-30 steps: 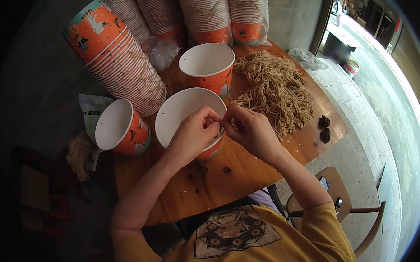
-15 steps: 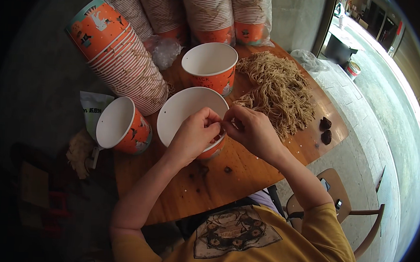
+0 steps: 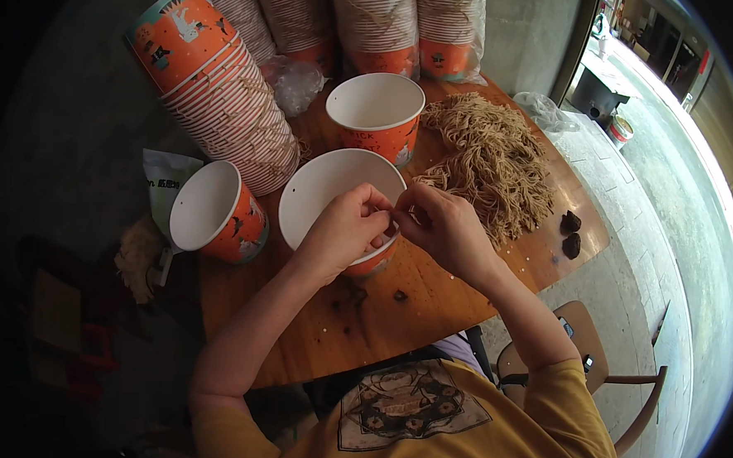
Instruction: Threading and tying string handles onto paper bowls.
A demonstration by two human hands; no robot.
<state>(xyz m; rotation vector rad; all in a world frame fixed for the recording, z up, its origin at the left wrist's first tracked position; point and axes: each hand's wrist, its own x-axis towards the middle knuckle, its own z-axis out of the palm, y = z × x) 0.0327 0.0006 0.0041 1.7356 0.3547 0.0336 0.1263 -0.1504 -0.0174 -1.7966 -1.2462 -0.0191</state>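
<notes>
A white-lined orange paper bucket [image 3: 323,185] stands on the wooden table in front of me, with a small dark hole near its left rim. My left hand [image 3: 354,228] is bent over the right part of its rim, thumb and fingers pinched together. Close against it, my right hand [image 3: 437,220] also pinches, at the bucket's right edge. Whatever lies between the fingertips is too small or hidden to make out. Right of the hands lies a heap of tan strings [image 3: 498,165]. Two more orange buckets stand near: one behind [image 3: 375,105], one tilted at the left [image 3: 210,208].
A tall leaning stack of nested buckets [image 3: 224,97] rises at the left, with bagged stacks [image 3: 373,22] along the back. Two small dark lumps [image 3: 571,234] sit near the table's right edge. A wooden chair [image 3: 572,348] stands at the lower right.
The whole view has shifted slightly. Both hands stay together at the bucket's rim, with only small movements of the fingers.
</notes>
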